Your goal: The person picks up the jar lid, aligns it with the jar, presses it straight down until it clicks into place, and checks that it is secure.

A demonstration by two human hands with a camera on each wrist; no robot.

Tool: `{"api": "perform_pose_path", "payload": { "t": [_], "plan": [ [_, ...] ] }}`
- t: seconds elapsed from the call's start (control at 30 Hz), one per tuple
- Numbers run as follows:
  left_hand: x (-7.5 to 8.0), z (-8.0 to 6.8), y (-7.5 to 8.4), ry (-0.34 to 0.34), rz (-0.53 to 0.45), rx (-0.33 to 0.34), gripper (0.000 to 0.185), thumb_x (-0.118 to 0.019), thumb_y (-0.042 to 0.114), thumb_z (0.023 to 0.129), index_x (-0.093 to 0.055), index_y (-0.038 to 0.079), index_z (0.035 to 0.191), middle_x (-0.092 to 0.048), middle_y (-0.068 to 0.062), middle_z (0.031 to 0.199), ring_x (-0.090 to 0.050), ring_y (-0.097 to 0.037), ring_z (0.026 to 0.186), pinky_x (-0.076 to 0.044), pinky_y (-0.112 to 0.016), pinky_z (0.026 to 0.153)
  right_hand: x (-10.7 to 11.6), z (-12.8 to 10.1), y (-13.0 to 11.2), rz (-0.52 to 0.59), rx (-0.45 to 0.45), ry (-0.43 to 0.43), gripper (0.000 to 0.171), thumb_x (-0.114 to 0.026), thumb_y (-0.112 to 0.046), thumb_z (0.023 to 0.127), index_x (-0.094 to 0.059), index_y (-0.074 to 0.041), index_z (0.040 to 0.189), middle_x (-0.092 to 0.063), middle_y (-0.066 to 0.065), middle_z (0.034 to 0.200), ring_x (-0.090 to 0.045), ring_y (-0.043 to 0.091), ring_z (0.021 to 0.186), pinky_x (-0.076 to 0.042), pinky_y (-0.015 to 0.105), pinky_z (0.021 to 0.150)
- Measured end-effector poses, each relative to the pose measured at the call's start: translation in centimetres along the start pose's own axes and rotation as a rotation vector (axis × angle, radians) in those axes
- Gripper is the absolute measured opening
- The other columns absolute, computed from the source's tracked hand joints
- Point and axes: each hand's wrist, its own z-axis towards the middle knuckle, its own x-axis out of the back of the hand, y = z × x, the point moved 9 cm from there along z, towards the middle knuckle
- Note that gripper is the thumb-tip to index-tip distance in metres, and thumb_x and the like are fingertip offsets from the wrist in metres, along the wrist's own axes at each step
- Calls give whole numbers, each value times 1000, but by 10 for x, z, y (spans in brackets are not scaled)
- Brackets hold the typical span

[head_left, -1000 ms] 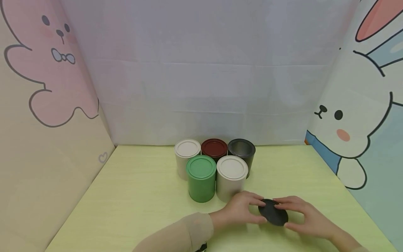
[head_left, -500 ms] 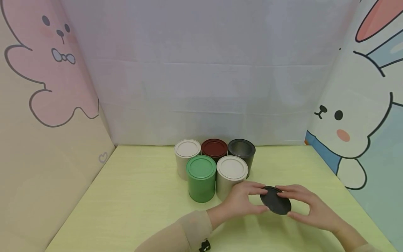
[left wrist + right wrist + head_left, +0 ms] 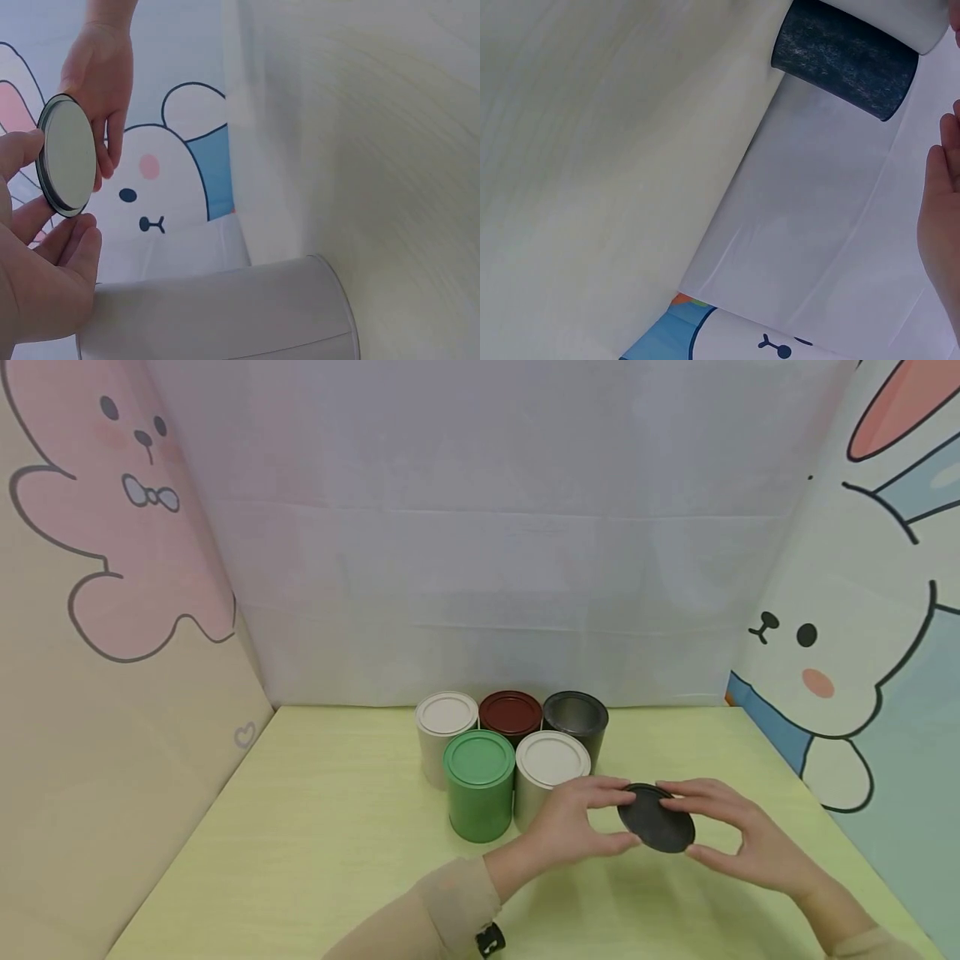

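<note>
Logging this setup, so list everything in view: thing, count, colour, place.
black lid: 1, black with a pale inner face, held above the table between both hands
black tin: 1, black, open, back row right
red tin: 1, dark red, lidded, back row middle
white tin: 1, white, lidded, back row left
green tin: 1, green, lidded, front left
silver tin: 1, pale grey with a white lid, front right
table: 1, light yellow-green
backdrop panels: cartoon animal prints at the sides, plain white behind
left hand: 1, fingers pinch the lid's left edge
right hand: 1, fingers grip the lid's right edge
</note>
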Motion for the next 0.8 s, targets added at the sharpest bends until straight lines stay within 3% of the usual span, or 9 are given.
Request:
{"api": "perform_pose_path", "payload": {
  "t": [0.3, 0.5, 0.8],
  "plan": [
    [21, 6, 4, 25, -25, 16, 46, -85, 24, 78, -73, 8, 120, -66, -3, 128, -58, -12, 121, -38, -16, 101, 4, 19, -3, 14, 29, 1, 64, -85, 4, 64, -65, 2, 125, -57, 20, 134, -48, 19, 127, -36, 19, 101],
    [31, 8, -4, 50, 28, 53, 48, -84, 27, 80, -72, 10, 122, -65, 0, 130, -56, -11, 123, -40, -18, 101, 5, 33, 2, 17, 47, 26, 62, -84, 5, 65, -65, 2, 124, -58, 21, 133, -49, 19, 126, -35, 21, 102],
    [45, 14, -19, 96, 99, 78, 49, -83, 28, 80, -71, 10, 124, -64, -1, 132, -56, -16, 123, -42, -26, 103, 1, 51, 15, -59, -40, 65, 68, -84, 8, 66, -64, -2, 130, -59, 13, 134, -48, 11, 127, -33, 18, 104]
  ]
}}
